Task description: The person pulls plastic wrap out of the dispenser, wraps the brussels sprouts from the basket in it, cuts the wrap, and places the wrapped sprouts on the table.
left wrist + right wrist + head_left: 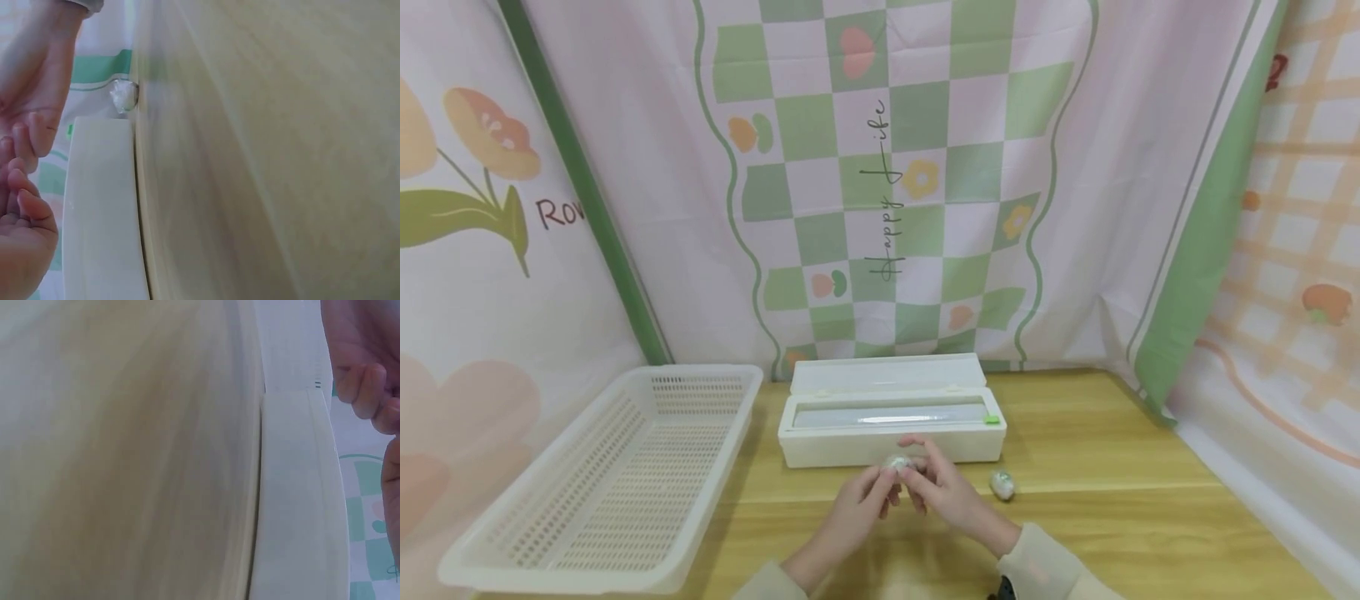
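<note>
In the head view a small, rounded, whitish bundle in shiny clear film [897, 461] is held between both hands, in front of a long white box. My left hand [859, 498] pinches its left side with thumb and fingers. From the right, my right hand [946, 493] grips it by thumb and fingertips, its index finger raised. What is inside the film cannot be made out. A second film-wrapped bundle [1002, 485], pale with green, lies on the table right of the right hand. In both wrist views the curled fingers meet, and the held bundle is hidden.
The white box [891, 448] stands with its lid [887, 373] tipped back, a shiny film roll [887, 415] inside and a green slider [992, 420] at its right end. A white slotted plastic basket [718, 467] stands left on the wooden table [1112, 467]. Printed curtains [940, 108] surround it.
</note>
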Demonstrator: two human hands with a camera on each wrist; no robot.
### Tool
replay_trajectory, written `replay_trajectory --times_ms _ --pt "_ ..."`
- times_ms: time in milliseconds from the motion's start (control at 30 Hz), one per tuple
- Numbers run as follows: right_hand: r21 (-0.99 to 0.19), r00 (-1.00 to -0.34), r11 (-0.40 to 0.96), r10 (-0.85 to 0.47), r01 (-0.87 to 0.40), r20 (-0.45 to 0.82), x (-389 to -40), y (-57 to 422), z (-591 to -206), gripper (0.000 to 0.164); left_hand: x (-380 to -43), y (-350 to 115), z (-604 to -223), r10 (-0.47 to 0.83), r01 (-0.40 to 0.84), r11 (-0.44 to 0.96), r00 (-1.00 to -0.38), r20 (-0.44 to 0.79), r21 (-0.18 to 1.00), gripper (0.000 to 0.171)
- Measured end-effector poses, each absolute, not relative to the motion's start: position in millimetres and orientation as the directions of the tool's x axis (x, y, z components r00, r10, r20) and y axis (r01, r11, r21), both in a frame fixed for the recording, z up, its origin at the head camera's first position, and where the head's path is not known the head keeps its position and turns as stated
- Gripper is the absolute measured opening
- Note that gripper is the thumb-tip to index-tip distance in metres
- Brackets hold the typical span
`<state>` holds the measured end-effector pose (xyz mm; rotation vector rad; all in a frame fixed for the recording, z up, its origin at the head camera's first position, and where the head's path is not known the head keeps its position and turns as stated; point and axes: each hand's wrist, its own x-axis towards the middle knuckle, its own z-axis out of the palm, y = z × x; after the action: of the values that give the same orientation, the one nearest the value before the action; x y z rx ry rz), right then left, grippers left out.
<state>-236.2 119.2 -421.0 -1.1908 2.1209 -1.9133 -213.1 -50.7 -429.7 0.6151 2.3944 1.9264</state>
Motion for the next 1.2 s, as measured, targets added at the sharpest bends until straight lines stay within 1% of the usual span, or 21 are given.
replay_trajectory --times_ms 67,100,200,367,467,567,733,867,967,1200 --pt "-0.858 -0.716 -0.019 -0.542 -0.514 0.441 -237.8 121.6 -419.6 0.028 -214.2 -50.7 -429.4 0.295 0.251 0.174 -0.936 0.193 0.952 0.036" --pt "-0.848 -0.712 -0.004 -0.542 -0.529 0.447 -239.0 122.8 -419.4 0.026 -214.6 -50.7 -429.5 0.292 0.236 0.182 -0.94 0.177 0.954 0.037" --pt "-0.774 -0.675 0.081 -0.551 -0.629 0.491 -242.2 126.6 -418.4 0.027 -215.3 -50.6 -431.7 0.286 0.218 0.218 -0.946 0.151 0.951 0.039" --pt "-0.634 -0.618 0.208 -0.573 -0.745 0.538 -244.8 134.7 -416.3 0.035 -212.9 -48.4 -434.3 0.304 0.255 0.265 -0.937 0.17 0.93 0.04" --pt "-0.606 -0.617 0.248 -0.578 -0.756 0.533 -246.4 140.2 -415.9 0.035 -213.1 -47.0 -434.2 0.311 0.285 0.265 -0.93 0.198 0.921 0.039" --pt "-0.612 -0.641 0.286 -0.583 -0.737 0.499 -247.6 147.5 -415.1 0.038 -214.3 -47.3 -431.1 0.299 0.289 0.278 -0.932 0.203 0.916 0.039" --pt "-0.677 -0.736 0.385 -0.579 -0.627 0.352 -250.1 163.8 -414.7 0.038 -217.7 -52.1 -427.4 0.267 0.279 0.313 -0.943 0.198 0.908 0.04" --pt "-0.683 -0.795 0.474 -0.545 -0.555 0.268 -256.1 174.9 -417.2 0.039 -219.9 -56.2 -427.4 0.258 0.283 0.323 -0.945 0.203 0.903 0.039" --pt "-0.667 -0.803 0.504 -0.539 -0.549 0.254 -260.1 181.4 -419.7 0.037 -220.4 -58.1 -428.1 0.254 0.285 0.332 -0.945 0.205 0.899 0.039" --pt "-0.604 -0.787 0.545 -0.563 -0.582 0.251 -265.0 190.5 -425.6 0.028 -220.7 -61.0 -430.7 0.231 0.271 0.335 -0.952 0.2 0.902 0.037"
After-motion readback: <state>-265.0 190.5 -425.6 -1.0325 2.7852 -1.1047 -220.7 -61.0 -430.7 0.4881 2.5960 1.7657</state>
